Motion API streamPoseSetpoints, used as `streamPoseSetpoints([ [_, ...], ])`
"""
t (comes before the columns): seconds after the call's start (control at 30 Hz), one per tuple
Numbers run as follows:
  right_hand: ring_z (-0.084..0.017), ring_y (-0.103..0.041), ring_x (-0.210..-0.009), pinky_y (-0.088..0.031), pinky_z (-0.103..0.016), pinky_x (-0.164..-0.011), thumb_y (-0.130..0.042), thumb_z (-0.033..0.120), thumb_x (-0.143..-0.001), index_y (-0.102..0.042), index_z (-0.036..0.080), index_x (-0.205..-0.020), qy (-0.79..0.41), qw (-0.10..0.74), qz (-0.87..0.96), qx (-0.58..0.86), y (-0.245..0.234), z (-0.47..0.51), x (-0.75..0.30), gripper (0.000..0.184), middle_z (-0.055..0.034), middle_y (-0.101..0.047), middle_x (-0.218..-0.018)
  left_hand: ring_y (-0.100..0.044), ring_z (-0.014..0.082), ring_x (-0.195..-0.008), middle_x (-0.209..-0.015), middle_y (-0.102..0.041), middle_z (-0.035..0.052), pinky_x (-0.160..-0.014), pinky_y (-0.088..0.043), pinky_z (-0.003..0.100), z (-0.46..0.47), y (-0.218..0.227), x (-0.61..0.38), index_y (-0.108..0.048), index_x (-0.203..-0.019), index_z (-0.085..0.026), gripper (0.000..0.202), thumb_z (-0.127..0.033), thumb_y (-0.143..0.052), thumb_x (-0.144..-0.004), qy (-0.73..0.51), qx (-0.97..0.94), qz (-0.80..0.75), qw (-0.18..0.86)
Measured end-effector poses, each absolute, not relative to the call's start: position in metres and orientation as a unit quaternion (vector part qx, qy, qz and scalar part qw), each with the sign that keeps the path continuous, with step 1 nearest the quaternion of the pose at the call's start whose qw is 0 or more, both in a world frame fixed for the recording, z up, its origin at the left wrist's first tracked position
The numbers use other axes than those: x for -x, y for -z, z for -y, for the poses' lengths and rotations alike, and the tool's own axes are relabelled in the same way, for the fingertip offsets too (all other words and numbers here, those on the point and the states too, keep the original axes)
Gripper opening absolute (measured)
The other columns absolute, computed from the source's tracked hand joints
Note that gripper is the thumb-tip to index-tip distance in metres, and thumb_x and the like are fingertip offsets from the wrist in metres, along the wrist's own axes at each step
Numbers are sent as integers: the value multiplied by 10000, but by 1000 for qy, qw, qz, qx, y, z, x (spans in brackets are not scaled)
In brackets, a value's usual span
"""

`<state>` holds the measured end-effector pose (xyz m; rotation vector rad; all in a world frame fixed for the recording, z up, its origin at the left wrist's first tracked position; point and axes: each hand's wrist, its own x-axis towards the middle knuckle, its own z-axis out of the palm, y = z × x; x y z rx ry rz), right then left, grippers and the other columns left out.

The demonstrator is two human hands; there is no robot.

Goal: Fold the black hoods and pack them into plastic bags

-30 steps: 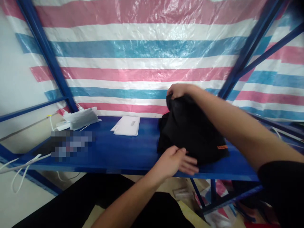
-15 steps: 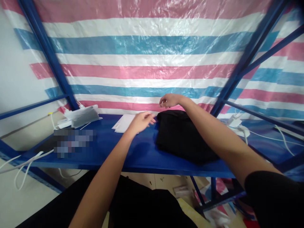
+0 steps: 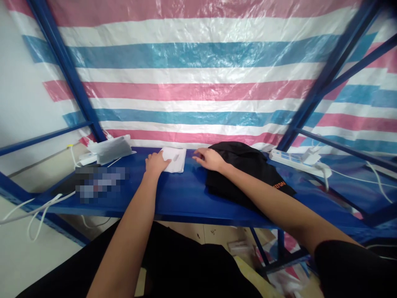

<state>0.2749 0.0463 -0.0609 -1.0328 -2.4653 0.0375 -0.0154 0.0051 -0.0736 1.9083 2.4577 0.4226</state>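
A flat white thing with a small grey mark [image 3: 179, 161], perhaps paper or folded cloth, lies on the blue shelf [image 3: 182, 198]. At its left edge is my left hand [image 3: 155, 162], fingers spread and thumb reaching over its surface. My right hand [image 3: 211, 159] is loosely bent, its fingers a little apart and pointing toward the white thing, with a gap between. Nothing shows in it. Under and beside my right wrist lies a folded black garment [image 3: 238, 157] with orange lettering near its right edge.
At the back left a white power strip [image 3: 88, 158] sits by a grey-white packet [image 3: 114, 150]. Another power strip [image 3: 297, 162] with plugs and cables is right of the garment. A dark flat object [image 3: 70, 182] lies front left. Blue posts [image 3: 66, 78] frame the shelf before a striped sheet [image 3: 198, 74].
My left hand has moved left to the white thing's left edge. My right hand has come down from above the garment to its left side. The orange lettering now shows.
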Motion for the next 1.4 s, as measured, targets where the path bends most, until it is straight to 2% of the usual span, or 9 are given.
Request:
streamPoseSetpoints([
  [0.2, -359, -495, -1563, -412, -491, -1299, -806, 680, -933, -545, 286, -1658, -89, 210, 955, 189, 76, -28, -256, 865, -161, -501, -1687, -657, 403, -1325, -1369, -745, 219, -1065, -550, 465, 0, 71, 4, -672, -1484, -136, 571, -471, -610, -1025, -159, -604, -781, -16],
  [0.33, -366, -604, -1467, -460, -493, -1265, -786, 609, -980, -726, 244, -1486, -93, 188, 956, 207, 83, -31, -250, 627, -174, -613, -1594, -672, 409, -1315, -1378, -738, 224, -1040, -575, 483, 6, 68, -5, -698, -1454, -135, 526, -443, -593, -1041, -167, -607, -777, -15],
  [0.47, -340, -637, -1447, -477, -481, -1255, -719, 471, -1054, -756, 230, -1449, -96, 200, 953, 205, 86, -38, -252, 464, -161, -667, -1557, -670, 409, -1310, -1346, -744, 223, -1042, -574, 486, 9, 67, -8, -726, -1416, -132, 500, -438, -588, -1045, -156, -617, -771, -12],
  [0.73, -356, -639, -1444, -483, -510, -1244, -774, 551, -1001, -777, 242, -1423, -84, 198, 951, 221, 89, -40, -250, 523, -152, -681, -1554, -600, 430, -1366, -1443, -642, 235, -1110, -539, 526, 6, 71, -5, -730, -1405, -135, 505, -455, -612, -1033, -168, -608, -776, -21],
  [0.83, -349, -656, -1420, -493, -509, -1233, -728, 469, -1040, -784, 218, -1406, -77, 196, 951, 229, 89, -41, -249, 447, -161, -695, -1533, -551, 442, -1425, -1614, -502, 223, -1158, -518, 533, -1, 69, 10, -716, -1434, -156, 548, -519, -600, -1041, -235, -569, -788, -5],
  [1.0, -337, -661, -1412, -495, -514, -1230, -688, 405, -1059, -789, 235, -1393, -80, 194, 950, 233, 86, -39, -250, 389, -142, -710, -1517, -508, 510, -1490, -1856, 62, 200, -1143, -533, 593, -9, 69, 54, -515, -1656, -179, 698, -465, -631, -1029, -365, -427, -827, -16],
  [1.07, -332, -662, -1411, -494, -507, -1233, -693, 414, -1056, -792, 236, -1387, -81, 196, 949, 234, 85, -38, -250, 388, -140, -714, -1512, -566, 499, -1452, -1855, 167, 184, -1136, -545, 586, -9, 72, 72, -494, -1676, -200, 705, -412, -638, -1020, -367, -396, -841, -20],
  [1.2, -329, -661, -1411, -492, -508, -1235, -684, 421, -1063, -786, 235, -1391, -83, 193, 951, 229, 84, -39, -251, 391, -140, -710, -1518, -632, 477, -1400, -1874, 97, 175, -1146, -553, 568, -9, 78, 98, -523, -1660, -171, 700, -392, -615, -1002, -336, -398, -854, -17],
  [1.4, -331, -658, -1414, -487, -510, -1236, -685, 423, -1063, -784, 225, -1390, -89, 199, 951, 221, 86, -41, -251, 395, -151, -710, -1512, -506, 467, -1527, -1841, -140, 275, -1186, -514, 544, -16, 78, 101, -213, -1763, -46, 914, -395, -592, -1008, -300, -421, -856, -20],
])
